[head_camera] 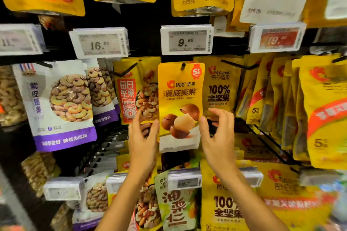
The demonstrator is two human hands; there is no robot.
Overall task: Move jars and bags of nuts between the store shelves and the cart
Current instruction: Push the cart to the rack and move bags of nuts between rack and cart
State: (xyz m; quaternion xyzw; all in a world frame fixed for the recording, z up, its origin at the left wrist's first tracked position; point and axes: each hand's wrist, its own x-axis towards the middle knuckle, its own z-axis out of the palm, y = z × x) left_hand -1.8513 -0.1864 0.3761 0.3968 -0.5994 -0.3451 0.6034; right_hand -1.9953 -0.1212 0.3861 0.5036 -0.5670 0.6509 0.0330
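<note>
the yellow nut bag [180, 107] on its hook [182, 66] looked light and crinkly, best pinched at its lower edges, where the left hand [143, 143] and right hand [218, 137] had open fingers, gripping nothing.

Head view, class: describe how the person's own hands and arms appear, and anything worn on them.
Both forearms are bare, with no sleeve in view. The left hand and right hand wear no gloves, and no ring, watch or bracelet shows. Fingernails look short and unpainted.

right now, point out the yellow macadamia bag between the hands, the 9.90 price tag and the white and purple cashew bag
yellow macadamia nut bag [180, 97], head view, upper front panel
white 9.90 price tag [186, 40], head view, display centre
white and purple cashew bag [62, 107], head view, front window
</note>
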